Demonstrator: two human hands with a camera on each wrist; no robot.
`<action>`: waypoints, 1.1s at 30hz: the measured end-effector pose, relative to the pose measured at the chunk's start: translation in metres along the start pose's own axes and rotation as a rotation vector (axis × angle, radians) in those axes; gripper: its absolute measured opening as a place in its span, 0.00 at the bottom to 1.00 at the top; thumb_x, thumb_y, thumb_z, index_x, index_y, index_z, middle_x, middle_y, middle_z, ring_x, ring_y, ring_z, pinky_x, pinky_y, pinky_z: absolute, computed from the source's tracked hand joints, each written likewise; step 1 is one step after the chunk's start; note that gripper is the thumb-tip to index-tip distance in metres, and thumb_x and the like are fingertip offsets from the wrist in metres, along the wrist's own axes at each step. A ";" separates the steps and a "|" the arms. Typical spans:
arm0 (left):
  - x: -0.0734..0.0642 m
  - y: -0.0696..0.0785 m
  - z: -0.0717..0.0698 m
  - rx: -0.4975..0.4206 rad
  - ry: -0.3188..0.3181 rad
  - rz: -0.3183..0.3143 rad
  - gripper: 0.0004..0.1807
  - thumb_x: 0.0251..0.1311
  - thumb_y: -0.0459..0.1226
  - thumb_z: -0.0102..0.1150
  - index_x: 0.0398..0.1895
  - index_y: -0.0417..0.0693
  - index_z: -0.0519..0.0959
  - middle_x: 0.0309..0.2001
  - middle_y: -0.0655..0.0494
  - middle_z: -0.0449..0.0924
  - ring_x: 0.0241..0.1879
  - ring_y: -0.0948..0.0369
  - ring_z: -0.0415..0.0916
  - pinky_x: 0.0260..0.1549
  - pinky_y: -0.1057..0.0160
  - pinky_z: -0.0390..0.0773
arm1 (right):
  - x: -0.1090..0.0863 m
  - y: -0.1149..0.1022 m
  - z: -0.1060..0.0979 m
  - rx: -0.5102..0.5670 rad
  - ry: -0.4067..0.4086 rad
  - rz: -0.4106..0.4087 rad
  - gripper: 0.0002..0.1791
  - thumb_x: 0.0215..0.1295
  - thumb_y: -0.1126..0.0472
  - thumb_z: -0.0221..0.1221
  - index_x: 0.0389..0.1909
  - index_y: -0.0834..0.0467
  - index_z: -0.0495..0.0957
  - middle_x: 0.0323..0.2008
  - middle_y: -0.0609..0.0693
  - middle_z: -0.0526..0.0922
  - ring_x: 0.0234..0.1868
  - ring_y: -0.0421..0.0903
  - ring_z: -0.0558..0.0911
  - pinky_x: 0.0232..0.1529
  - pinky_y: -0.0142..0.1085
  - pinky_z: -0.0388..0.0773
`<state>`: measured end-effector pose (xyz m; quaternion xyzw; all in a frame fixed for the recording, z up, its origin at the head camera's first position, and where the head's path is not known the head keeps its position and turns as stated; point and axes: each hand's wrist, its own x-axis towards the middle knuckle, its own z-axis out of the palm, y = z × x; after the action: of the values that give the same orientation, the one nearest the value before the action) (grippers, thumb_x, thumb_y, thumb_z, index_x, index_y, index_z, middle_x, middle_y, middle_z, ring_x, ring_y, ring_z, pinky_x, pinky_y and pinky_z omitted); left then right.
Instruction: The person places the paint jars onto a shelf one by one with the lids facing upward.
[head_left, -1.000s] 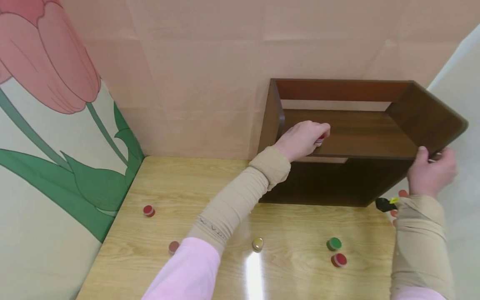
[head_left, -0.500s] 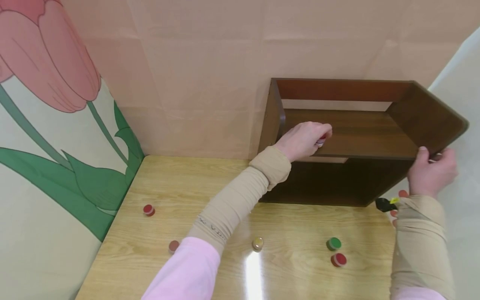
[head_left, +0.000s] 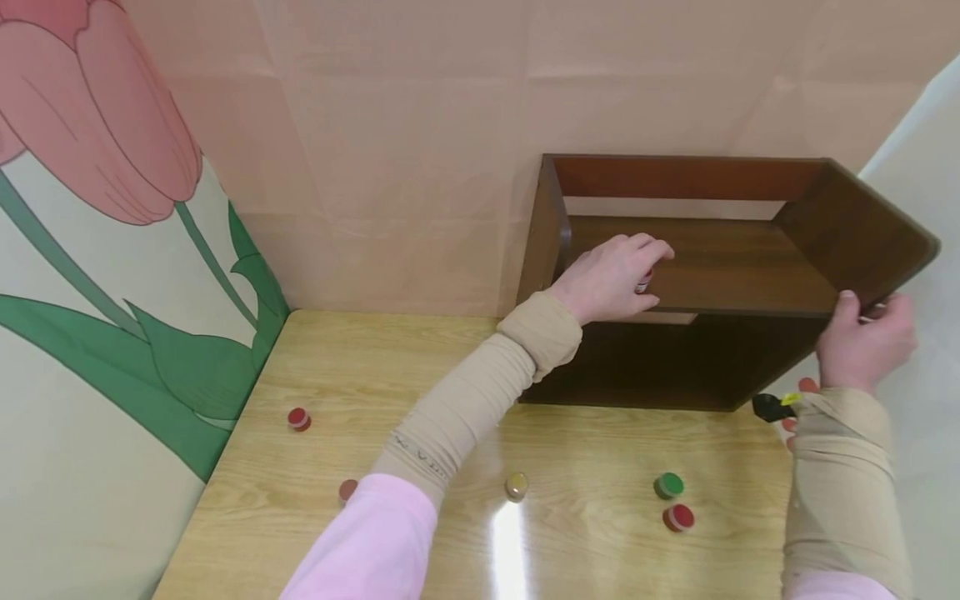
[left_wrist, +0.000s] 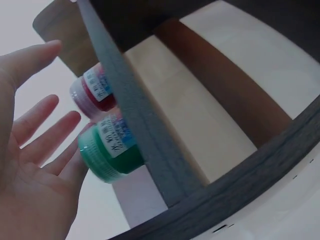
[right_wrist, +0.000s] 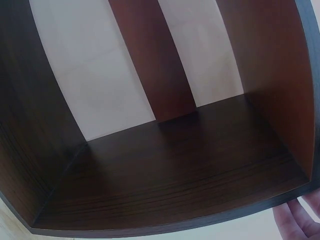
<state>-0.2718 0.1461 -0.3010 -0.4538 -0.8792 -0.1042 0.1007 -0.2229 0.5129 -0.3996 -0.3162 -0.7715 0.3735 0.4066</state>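
On the upper board of a dark brown wooden shelf unit point(head_left: 735, 258) stand a small red paint jar point(left_wrist: 97, 90) and a green paint jar point(left_wrist: 112, 150), side by side near the front edge. My left hand point(head_left: 611, 279) is beside them with fingers and thumb spread apart. In the head view it hides the green jar and most of the red one. At the unit's right side, my right hand point(head_left: 866, 342) grips the edge of the side panel; the right wrist view shows only its fingers point(right_wrist: 290, 222) at that panel.
On the wooden table point(head_left: 585, 550) lie a green jar point(head_left: 669, 485), a red jar point(head_left: 678, 517), a gold-topped jar point(head_left: 517, 486) and another red jar point(head_left: 299, 418). My left sleeve partly covers a brownish-red jar point(head_left: 348, 490). A black object point(head_left: 771, 407) is by the right forearm.
My left hand has let go of the red jar: its fingers and thumb have spread from a pinch, and the jar stays on the shelf. The right hand keeps its grip.
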 end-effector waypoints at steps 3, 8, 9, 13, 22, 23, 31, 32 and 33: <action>-0.001 0.002 -0.004 0.004 0.002 0.006 0.31 0.68 0.52 0.61 0.71 0.54 0.68 0.59 0.62 0.72 0.55 0.64 0.69 0.61 0.71 0.60 | 0.001 0.001 0.001 0.002 0.004 -0.005 0.08 0.69 0.46 0.58 0.45 0.39 0.77 0.29 0.27 0.69 0.31 0.25 0.66 0.44 0.26 0.59; -0.007 0.009 -0.019 -0.001 0.020 0.032 0.32 0.70 0.53 0.57 0.73 0.55 0.67 0.66 0.62 0.69 0.60 0.65 0.69 0.63 0.71 0.59 | -0.001 0.000 0.001 0.015 0.011 -0.016 0.07 0.68 0.47 0.58 0.44 0.41 0.78 0.28 0.27 0.69 0.31 0.25 0.66 0.41 0.25 0.58; -0.008 0.011 -0.023 -0.009 0.023 0.038 0.32 0.70 0.54 0.57 0.73 0.55 0.66 0.68 0.62 0.68 0.63 0.65 0.68 0.63 0.72 0.58 | -0.001 0.000 0.000 0.018 0.011 -0.015 0.07 0.68 0.47 0.58 0.44 0.41 0.78 0.28 0.27 0.69 0.31 0.25 0.66 0.42 0.25 0.59; -0.015 0.015 -0.035 -0.023 0.046 0.063 0.32 0.71 0.54 0.56 0.74 0.55 0.66 0.70 0.61 0.67 0.67 0.66 0.65 0.64 0.73 0.57 | -0.001 -0.001 -0.001 0.022 0.005 -0.006 0.08 0.68 0.47 0.59 0.45 0.42 0.78 0.29 0.27 0.69 0.31 0.25 0.67 0.43 0.25 0.59; -0.039 0.020 -0.061 -0.057 0.132 0.068 0.31 0.70 0.51 0.57 0.73 0.53 0.68 0.66 0.61 0.70 0.49 0.67 0.72 0.51 0.74 0.66 | -0.004 -0.003 -0.003 0.014 -0.004 0.004 0.09 0.69 0.47 0.58 0.47 0.42 0.78 0.29 0.27 0.69 0.32 0.24 0.66 0.47 0.26 0.61; -0.041 0.020 -0.064 -0.066 0.142 0.066 0.31 0.70 0.51 0.57 0.73 0.53 0.68 0.67 0.61 0.70 0.48 0.67 0.72 0.50 0.75 0.66 | -0.004 -0.003 -0.003 0.014 -0.006 0.006 0.10 0.69 0.47 0.58 0.47 0.42 0.78 0.29 0.27 0.69 0.32 0.24 0.66 0.47 0.26 0.61; -0.066 0.015 -0.078 -0.080 0.241 0.117 0.30 0.72 0.51 0.54 0.71 0.49 0.70 0.68 0.59 0.71 0.68 0.65 0.64 0.60 0.77 0.57 | -0.005 -0.005 -0.003 0.011 -0.010 0.005 0.10 0.70 0.46 0.57 0.48 0.42 0.78 0.31 0.27 0.68 0.33 0.24 0.65 0.50 0.27 0.62; -0.070 0.014 -0.079 -0.080 0.254 0.125 0.30 0.72 0.51 0.54 0.71 0.48 0.70 0.68 0.58 0.71 0.68 0.65 0.65 0.61 0.77 0.56 | -0.005 -0.006 -0.003 0.010 -0.008 0.002 0.11 0.70 0.46 0.57 0.48 0.42 0.78 0.31 0.27 0.68 0.33 0.24 0.65 0.49 0.27 0.62; -0.074 0.013 -0.080 -0.080 0.270 0.131 0.29 0.72 0.51 0.54 0.71 0.47 0.70 0.68 0.57 0.72 0.67 0.65 0.66 0.62 0.77 0.56 | -0.006 -0.006 -0.002 0.008 -0.008 0.001 0.10 0.69 0.46 0.57 0.48 0.42 0.78 0.31 0.27 0.68 0.33 0.24 0.65 0.49 0.27 0.62</action>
<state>-0.2127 0.0745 -0.2437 -0.4958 -0.8213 -0.1925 0.2064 -0.2192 0.5060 -0.3960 -0.3133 -0.7715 0.3783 0.4044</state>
